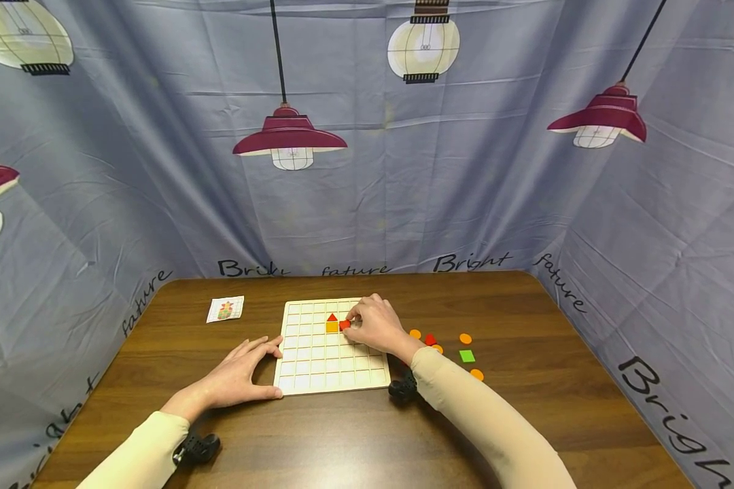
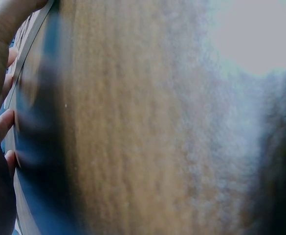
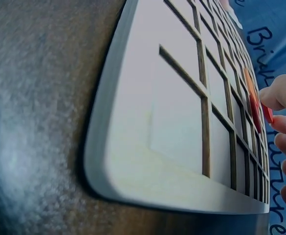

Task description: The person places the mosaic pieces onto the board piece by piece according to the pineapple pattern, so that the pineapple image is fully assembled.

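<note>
I judge it early: two pieces (image 1: pixel 332 323) sit in the board (image 1: pixel 318 370), my right hand (image 1: pixel 376 324) pinches a red piece (image 1: pixel 344 325) beside them, my left hand (image 1: pixel 241 375) rests relaxed at the board's 9 o'clock edge, loose pieces (image 1: pixel 446 348) wait at 3 o'clock.

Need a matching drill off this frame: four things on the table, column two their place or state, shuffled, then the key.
1. left hand
2. right hand
3. green square
4. picture card

A. lies left of the grid board
B. pinches a red piece on the board
C. lies loose on the table, right of the board
D. rests against the board's left edge

Pairs: 1-D, 2-B, 3-C, 4-A
</note>
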`<state>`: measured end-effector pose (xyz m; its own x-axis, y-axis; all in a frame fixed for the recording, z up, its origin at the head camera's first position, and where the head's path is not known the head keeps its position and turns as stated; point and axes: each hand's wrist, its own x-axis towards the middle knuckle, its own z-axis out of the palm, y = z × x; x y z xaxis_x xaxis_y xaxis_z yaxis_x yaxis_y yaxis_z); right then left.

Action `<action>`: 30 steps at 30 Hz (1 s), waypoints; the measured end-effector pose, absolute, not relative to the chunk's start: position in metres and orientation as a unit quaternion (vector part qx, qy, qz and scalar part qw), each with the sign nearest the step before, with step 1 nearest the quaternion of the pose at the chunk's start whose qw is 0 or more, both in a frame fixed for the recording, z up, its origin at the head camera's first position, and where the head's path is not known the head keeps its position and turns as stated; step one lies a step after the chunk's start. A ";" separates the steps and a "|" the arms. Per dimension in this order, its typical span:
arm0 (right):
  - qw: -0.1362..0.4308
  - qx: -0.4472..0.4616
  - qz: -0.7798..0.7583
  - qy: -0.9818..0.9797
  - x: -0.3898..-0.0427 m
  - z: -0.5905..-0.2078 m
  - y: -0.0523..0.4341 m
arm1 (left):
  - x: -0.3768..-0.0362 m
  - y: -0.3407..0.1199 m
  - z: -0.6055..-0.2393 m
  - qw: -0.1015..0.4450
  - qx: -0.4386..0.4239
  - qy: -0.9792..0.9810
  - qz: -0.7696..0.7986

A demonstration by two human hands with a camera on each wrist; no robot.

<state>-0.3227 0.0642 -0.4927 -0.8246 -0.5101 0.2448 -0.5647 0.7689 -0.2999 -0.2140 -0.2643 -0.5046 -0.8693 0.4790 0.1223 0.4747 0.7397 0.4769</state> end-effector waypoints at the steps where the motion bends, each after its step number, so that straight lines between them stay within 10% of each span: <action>1: 0.075 0.287 0.183 -0.937 -0.323 -0.493 0.065 | -0.214 -0.264 -0.504 0.003 0.257 0.932 0.254; 30: 0.067 0.276 0.183 -0.941 -0.326 -0.491 0.077 | -0.213 -0.263 -0.505 0.003 0.254 0.933 0.255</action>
<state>-0.3261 0.0771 -0.4909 -0.8382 -0.4958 0.2269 -0.5447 0.7799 -0.3082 -0.2133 -0.2630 -0.5047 -0.8705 0.4762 0.1248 0.4735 0.7407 0.4766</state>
